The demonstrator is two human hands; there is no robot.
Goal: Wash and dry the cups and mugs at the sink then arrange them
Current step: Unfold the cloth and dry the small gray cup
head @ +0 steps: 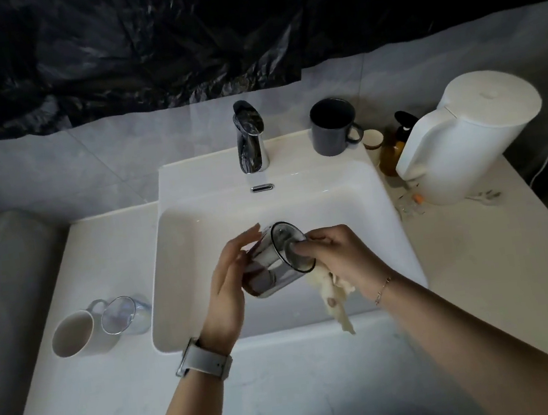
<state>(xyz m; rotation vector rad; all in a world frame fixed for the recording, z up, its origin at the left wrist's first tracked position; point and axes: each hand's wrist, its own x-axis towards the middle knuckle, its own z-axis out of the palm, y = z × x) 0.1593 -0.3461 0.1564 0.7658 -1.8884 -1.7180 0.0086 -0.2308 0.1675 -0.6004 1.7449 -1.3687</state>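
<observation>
While left hand (pixel 227 283) holds glass (pixel 274 262), right hand (pixel 335 255) wipes.

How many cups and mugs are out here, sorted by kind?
Clear glass cups: 2, one held over the sink, one on the left counter
White mug: 1
Dark grey mug: 1
Small paper cup: 1
Total: 5
</observation>
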